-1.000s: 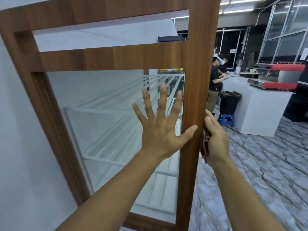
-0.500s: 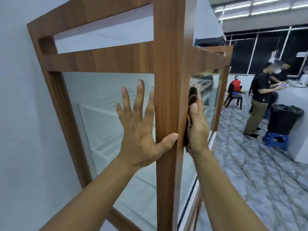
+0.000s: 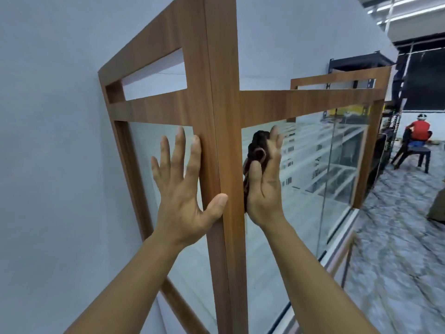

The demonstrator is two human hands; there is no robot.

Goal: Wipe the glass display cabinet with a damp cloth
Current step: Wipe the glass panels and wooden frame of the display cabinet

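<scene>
The glass display cabinet [image 3: 224, 97] has a brown wooden frame, and I face its corner post. My left hand [image 3: 183, 186] lies flat on the side glass pane [image 3: 144, 145] with fingers straight and the thumb hooked round the post's edge. My right hand [image 3: 265, 182] presses a dark brown cloth [image 3: 255, 150] against the front glass pane [image 3: 313, 169], just right of the post, below the horizontal rail. The fingers point up and the cloth bunches between palm and glass.
A pale wall [image 3: 48, 141] runs along the left of the cabinet. To the right lies a marbled grey floor [image 3: 397, 249]. Far back, a person in a red top [image 3: 420, 131] sits on a dark stool. Black shelving [image 3: 356, 66] stands behind the cabinet.
My view has swung right round the corner post, bringing the front pane into sight. My right hand with the cloth rose along the front glass. My left hand stayed on the side pane.
</scene>
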